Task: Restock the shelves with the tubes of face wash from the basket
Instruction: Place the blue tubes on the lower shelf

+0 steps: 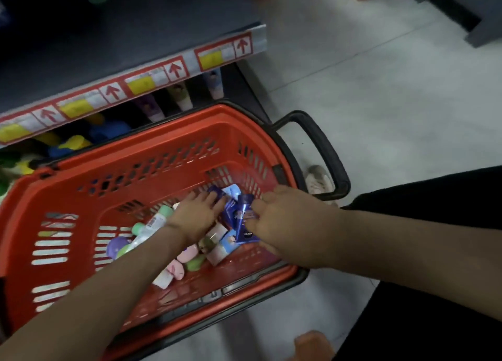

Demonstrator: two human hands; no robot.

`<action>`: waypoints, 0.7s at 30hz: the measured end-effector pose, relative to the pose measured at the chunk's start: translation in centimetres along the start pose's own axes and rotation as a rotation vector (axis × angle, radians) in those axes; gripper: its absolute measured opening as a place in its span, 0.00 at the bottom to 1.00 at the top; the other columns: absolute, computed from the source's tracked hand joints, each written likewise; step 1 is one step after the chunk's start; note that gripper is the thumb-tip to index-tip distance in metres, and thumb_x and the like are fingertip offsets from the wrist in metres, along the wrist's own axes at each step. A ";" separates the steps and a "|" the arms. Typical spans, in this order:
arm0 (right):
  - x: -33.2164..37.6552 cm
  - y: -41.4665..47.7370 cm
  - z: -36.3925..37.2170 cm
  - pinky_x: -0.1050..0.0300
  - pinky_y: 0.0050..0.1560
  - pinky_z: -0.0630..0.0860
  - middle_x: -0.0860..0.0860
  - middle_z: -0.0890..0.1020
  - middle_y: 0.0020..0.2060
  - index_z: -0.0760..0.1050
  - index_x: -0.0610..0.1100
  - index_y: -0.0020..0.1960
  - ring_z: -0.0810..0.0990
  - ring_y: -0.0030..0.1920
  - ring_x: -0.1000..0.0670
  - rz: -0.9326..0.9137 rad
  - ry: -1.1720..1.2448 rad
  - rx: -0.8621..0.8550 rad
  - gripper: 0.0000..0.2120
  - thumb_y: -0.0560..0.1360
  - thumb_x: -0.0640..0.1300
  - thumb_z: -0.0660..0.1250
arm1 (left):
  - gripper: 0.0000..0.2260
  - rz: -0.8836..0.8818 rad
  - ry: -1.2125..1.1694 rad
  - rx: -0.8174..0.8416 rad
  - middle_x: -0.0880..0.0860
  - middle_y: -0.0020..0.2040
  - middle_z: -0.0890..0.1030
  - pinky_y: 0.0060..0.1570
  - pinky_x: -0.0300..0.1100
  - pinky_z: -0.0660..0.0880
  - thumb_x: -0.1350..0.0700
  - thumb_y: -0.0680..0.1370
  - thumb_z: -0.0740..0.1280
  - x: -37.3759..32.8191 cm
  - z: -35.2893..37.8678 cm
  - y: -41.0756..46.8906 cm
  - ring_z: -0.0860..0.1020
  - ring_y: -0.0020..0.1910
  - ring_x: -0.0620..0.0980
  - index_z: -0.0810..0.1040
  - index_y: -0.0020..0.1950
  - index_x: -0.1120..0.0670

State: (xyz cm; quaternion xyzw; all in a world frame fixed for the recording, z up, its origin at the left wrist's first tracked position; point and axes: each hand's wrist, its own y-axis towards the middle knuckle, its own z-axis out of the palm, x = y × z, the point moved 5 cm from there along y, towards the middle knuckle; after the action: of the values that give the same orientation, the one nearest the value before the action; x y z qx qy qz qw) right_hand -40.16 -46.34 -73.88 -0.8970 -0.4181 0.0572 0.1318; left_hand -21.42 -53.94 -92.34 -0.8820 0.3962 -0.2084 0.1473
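Observation:
A red plastic basket [152, 154] stands on the floor against the shelf unit. Inside lie several tubes: dark blue ones at the right, white ones with green caps [152, 225] and pink ones [178, 268] toward the left. My right hand [274, 219] is inside the basket and grips a dark blue tube [245, 225] by its side. My left hand [197, 211] reaches in beside it, its fingers lying on another dark blue tube [217, 192]. Whether those fingers curl round it is unclear.
A shelf edge [130, 86] with red-arrow price labels overhangs the basket. Below it stand purple and white tubes [182, 97] and blue and yellow items [81, 138]. The basket's black handle [323, 149] sticks out right over the pale tiled floor [380, 89]. A shoe [316, 180] shows near it.

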 end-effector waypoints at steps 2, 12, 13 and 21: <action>-0.3 -0.5 0.9 0.51 0.44 0.73 0.48 0.80 0.37 0.81 0.48 0.44 0.77 0.37 0.45 0.005 -0.025 -0.058 0.06 0.70 0.49 0.74 | 0.34 0.076 0.077 -0.053 0.60 0.60 0.80 0.49 0.53 0.76 0.57 0.68 0.76 -0.9 0.0 1.9 0.79 0.52 0.62 0.75 0.74 0.59; -0.1 -0.6 1.9 0.49 0.47 0.74 0.48 0.82 0.38 0.83 0.48 0.48 0.77 0.38 0.46 -0.026 -0.009 -0.163 0.05 0.76 0.48 0.71 | 0.22 0.016 0.117 0.132 0.61 0.58 0.81 0.58 0.59 0.74 0.56 0.76 0.72 -2.4 4.8 7.0 0.79 0.54 0.64 0.76 0.69 0.59; -0.1 -0.6 2.0 0.50 0.47 0.74 0.49 0.82 0.38 0.83 0.48 0.48 0.77 0.38 0.46 -0.023 -0.024 -0.150 0.05 0.75 0.48 0.71 | 0.21 0.024 0.127 0.135 0.60 0.58 0.81 0.58 0.58 0.73 0.56 0.76 0.71 -2.3 4.9 7.1 0.79 0.54 0.63 0.77 0.68 0.58; 1.0 0.6 0.3 0.46 0.58 0.72 0.44 0.82 0.53 0.77 0.44 0.63 0.79 0.52 0.42 -0.031 -0.151 0.187 0.11 0.82 0.41 0.63 | 0.25 -0.003 0.209 0.235 0.57 0.71 0.75 0.66 0.53 0.67 0.52 0.81 0.66 -1.0 2.0 6.5 0.72 0.70 0.60 0.67 0.77 0.56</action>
State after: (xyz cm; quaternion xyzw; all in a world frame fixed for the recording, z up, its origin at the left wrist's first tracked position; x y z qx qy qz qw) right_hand -39.09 -45.89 -74.36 -0.8673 -0.4334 0.1613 0.1841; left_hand -25.18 -57.19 -97.14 -0.8327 0.3809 -0.3444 0.2073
